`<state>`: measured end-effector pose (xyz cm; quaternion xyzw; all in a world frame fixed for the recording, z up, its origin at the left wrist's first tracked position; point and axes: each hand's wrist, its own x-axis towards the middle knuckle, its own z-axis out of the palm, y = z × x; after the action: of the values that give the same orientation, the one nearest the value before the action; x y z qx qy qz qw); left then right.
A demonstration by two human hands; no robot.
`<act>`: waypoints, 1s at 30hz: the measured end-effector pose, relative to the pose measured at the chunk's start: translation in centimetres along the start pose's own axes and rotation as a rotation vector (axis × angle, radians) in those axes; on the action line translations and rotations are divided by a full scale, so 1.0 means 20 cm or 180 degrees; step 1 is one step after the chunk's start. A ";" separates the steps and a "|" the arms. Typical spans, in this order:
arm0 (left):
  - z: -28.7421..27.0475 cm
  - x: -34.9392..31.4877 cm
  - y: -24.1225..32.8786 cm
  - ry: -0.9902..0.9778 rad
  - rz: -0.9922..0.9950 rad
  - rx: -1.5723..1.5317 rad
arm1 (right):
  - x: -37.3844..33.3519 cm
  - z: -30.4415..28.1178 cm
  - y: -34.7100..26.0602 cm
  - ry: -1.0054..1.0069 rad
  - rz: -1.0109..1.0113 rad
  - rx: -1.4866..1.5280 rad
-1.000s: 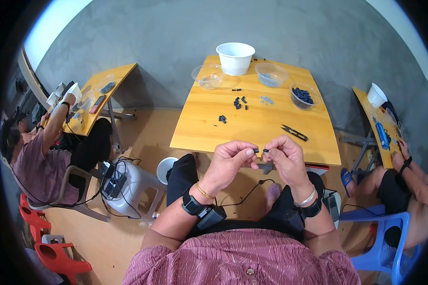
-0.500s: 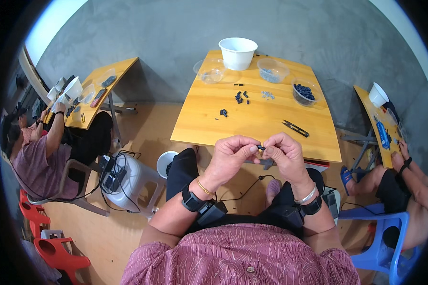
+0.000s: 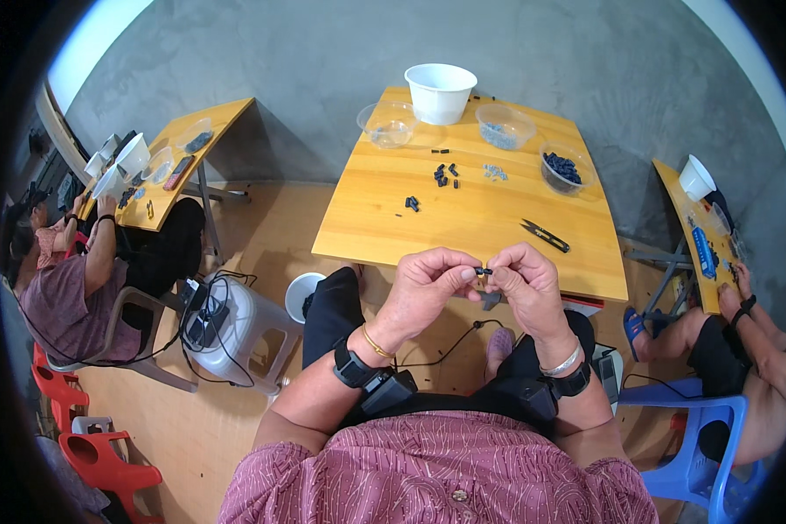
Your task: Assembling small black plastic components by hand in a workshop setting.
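Note:
A small dark cylindrical part (image 3: pixel 483 272) is pinched between the fingertips of my left hand (image 3: pixel 437 281) and my right hand (image 3: pixel 526 284), just off the table's near edge. Its exact kind is too small to make out. On the wooden table (image 3: pixel 367 218) ahead lie a small cluster of similar dark parts (image 3: pixel 411 204) and a larger scatter (image 3: pixel 443 175) behind it. Small pale grey pieces (image 3: pixel 495 172) rest to the right of these. Thread snips (image 3: pixel 546 234) with black handles lie beyond my right hand.
A white tub (image 3: pixel 440 94) stands at the back, between a nearly bare clear bowl (image 3: pixel 388 127) and one with pale pieces (image 3: pixel 503 129). A bowl of dark parts (image 3: pixel 565 168) sits at the right. A white bucket (image 3: pixel 301 295) is by my left knee. Other people work at both sides.
My fingertips have shifted slightly around the dark part, and it now lies level between both hands. The view has moved a little; the things on the table stay in place.

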<state>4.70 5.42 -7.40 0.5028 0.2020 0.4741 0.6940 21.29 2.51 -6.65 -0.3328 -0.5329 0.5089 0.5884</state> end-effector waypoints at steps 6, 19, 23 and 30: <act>0.00 0.01 -0.01 -0.0011 -0.0008 0.0032 | -0.01 -0.02 0.01 -0.0038 0.0010 -0.0128; -0.06 0.02 -0.01 -0.0318 -0.0788 -0.0277 | 0.01 -0.02 -0.06 -0.0773 -0.1549 -0.2325; -0.09 0.02 -0.03 -0.0427 -0.0935 -0.0475 | 0.03 -0.01 -0.03 -0.0988 -0.1994 -0.2566; -0.11 0.05 -0.08 -0.0033 -0.0888 -0.0495 | 0.02 -0.07 0.09 -0.0039 -0.0763 -0.1591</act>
<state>4.24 7.32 -9.49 0.4170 0.2289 0.3848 0.7910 22.16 3.52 -8.48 -0.3992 -0.6810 0.2904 0.5408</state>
